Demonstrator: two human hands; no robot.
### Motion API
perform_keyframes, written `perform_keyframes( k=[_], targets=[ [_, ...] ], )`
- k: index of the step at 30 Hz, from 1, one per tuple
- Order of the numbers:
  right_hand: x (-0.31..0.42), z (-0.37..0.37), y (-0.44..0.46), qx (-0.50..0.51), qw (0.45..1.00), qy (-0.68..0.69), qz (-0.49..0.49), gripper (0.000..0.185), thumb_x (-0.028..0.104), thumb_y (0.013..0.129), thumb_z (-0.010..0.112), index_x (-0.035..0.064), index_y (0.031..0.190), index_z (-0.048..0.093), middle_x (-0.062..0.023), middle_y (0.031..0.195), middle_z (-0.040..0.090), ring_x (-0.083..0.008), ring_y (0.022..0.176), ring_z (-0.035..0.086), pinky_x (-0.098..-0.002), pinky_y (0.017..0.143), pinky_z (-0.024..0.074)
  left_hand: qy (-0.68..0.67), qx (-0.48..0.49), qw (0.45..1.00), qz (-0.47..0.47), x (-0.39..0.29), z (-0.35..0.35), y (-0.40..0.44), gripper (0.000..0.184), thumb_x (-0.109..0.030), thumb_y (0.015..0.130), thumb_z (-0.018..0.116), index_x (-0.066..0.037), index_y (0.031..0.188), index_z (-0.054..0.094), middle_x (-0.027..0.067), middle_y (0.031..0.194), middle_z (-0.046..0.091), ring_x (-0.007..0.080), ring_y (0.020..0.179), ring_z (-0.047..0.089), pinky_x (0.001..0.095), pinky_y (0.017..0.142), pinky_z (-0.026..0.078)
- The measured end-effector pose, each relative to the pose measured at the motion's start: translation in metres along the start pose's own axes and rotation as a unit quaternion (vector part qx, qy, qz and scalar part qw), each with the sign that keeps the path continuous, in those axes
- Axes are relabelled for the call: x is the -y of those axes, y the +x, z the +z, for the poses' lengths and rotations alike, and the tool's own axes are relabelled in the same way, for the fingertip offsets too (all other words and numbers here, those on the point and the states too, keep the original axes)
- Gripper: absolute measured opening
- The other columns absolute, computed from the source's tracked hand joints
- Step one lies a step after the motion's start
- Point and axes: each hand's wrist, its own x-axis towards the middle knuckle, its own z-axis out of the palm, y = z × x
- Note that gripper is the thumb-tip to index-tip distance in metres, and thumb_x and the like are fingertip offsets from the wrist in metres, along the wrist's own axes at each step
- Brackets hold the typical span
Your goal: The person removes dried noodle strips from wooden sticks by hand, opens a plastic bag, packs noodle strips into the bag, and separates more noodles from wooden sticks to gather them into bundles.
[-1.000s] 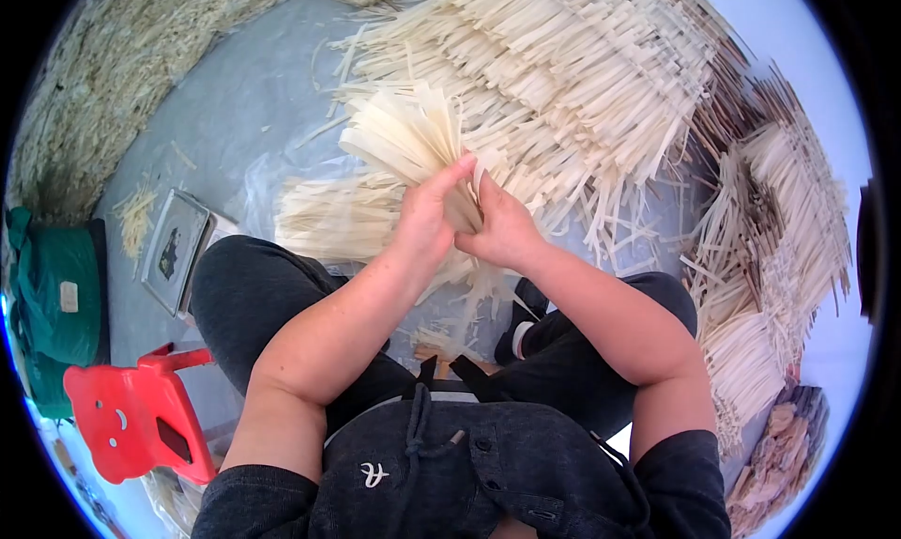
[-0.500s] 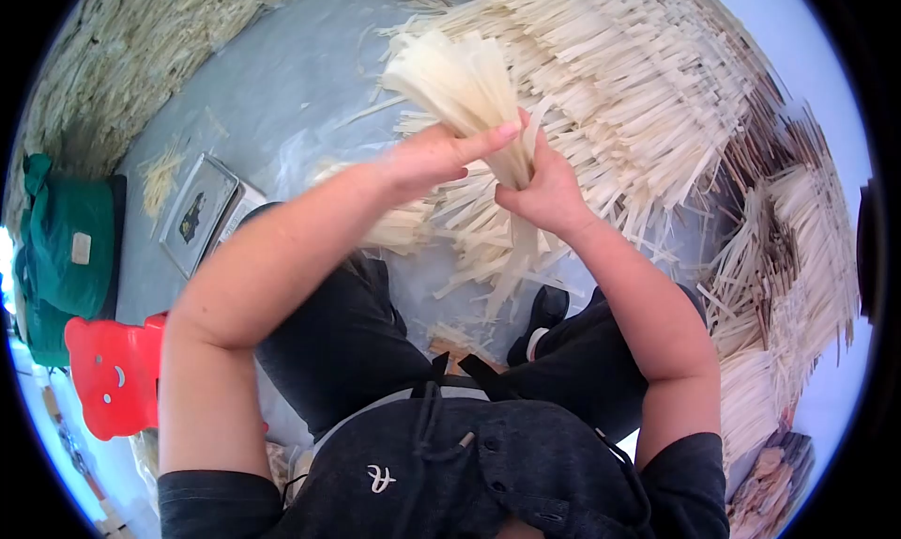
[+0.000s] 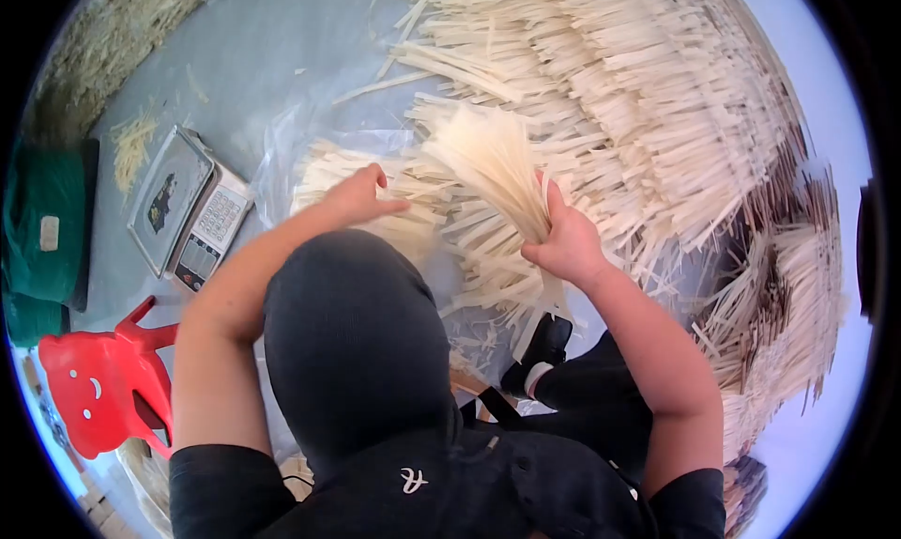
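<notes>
My right hand (image 3: pixel 574 243) grips the narrow lower end of a bundle of pale flat strips (image 3: pixel 488 163). The strips fan out towards the upper left, above more loose strips. My left hand (image 3: pixel 361 199) is apart from the bundle, its thumb and forefinger spread and nothing visible between them. It hovers over a smaller heap of the same pale strips (image 3: pixel 328 173) lying on clear plastic. What exactly the strips are made of, I cannot tell.
Overlapping rows of strips (image 3: pixel 638 88) cover the floor ahead and right. At left are a digital scale (image 3: pixel 216 210), a red stool with a smiling face (image 3: pixel 84 389) and a green bag (image 3: pixel 47 229). My raised knee (image 3: pixel 357 332) fills the lower middle.
My left hand has come off the bundle and moved left and down. The bundle, still in my right hand, is slightly lower. My left knee has risen, and the view has shifted.
</notes>
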Motion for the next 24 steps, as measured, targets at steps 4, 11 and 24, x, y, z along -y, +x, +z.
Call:
perform_keyframes(
  k=[4,11,24],
  targets=[
    [0.005,0.032,0.033,0.046,0.998,-0.038,-0.027,0.100,0.023,0.065,0.072,0.0165,0.150,0.021,-0.0175,0.093,0.068,-0.0351,0.086,0.066,-0.0422,0.076,0.0523,0.014,-0.097,0.995,0.011,0.023,0.054,0.006,0.053,-0.049,0.083,0.068,-0.005,0.111,0.057,0.0155,0.097,0.064,0.0341,0.093,0.062,0.0412,0.083,0.050],
    [0.019,0.083,0.079,0.068,0.993,-0.043,-0.082,0.098,0.020,0.066,0.073,0.0186,0.150,0.023,-0.0150,0.091,0.066,-0.0341,0.084,0.065,-0.0419,0.073,0.0521,-0.388,-0.158,0.901,-0.116,0.068,0.071,0.013,0.026,-0.026,0.092,0.061,-0.005,0.107,0.067,0.0102,0.096,0.063,0.0210,0.082,0.062,0.0305,0.073,0.049],
    [0.073,0.109,0.115,0.189,0.964,-0.111,-0.147,0.089,0.012,0.071,0.067,0.0131,0.150,0.026,-0.0172,0.093,0.067,-0.0328,0.085,0.067,-0.0420,0.073,0.0524,-0.265,-0.186,0.940,0.109,0.024,0.023,-0.031,0.027,-0.013,0.095,0.058,-0.007,0.121,0.066,0.0038,0.084,0.055,0.0127,0.071,0.052,0.0243,0.066,0.043]
  ],
)
